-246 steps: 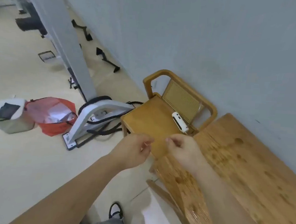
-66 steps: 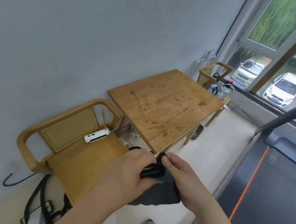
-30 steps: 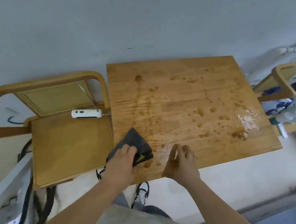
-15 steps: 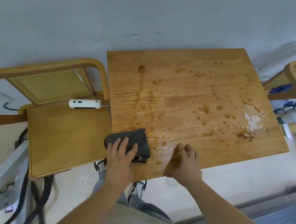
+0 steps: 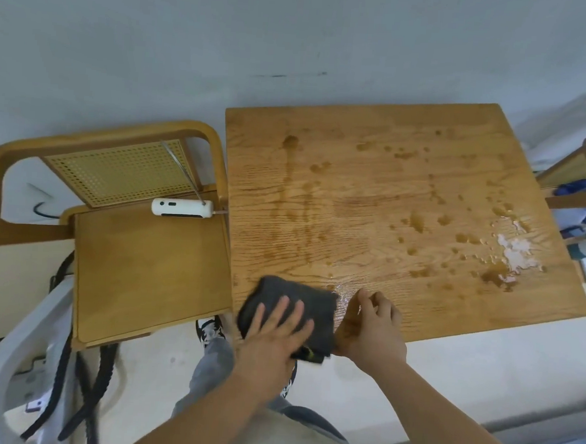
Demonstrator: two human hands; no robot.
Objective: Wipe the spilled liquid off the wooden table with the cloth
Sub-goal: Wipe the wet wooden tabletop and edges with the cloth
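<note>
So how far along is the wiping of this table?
Just starting. Done: the dark cloth is down on the near left corner of the wooden table; no patch looks clearly dried. In hand: the left hand presses it flat, the right hand rests beside it on the tabletop. Left: the long streak, scattered droplets across the middle and the big puddle at the right.

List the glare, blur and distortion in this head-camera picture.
Head view: white glare sits on the puddle near the right side of the table; the left hand and the cloth under it are slightly motion-smeared; the wide lens splays the table's sides; the frame's far right edge is blurred; light is soft, shadows faint.
</note>
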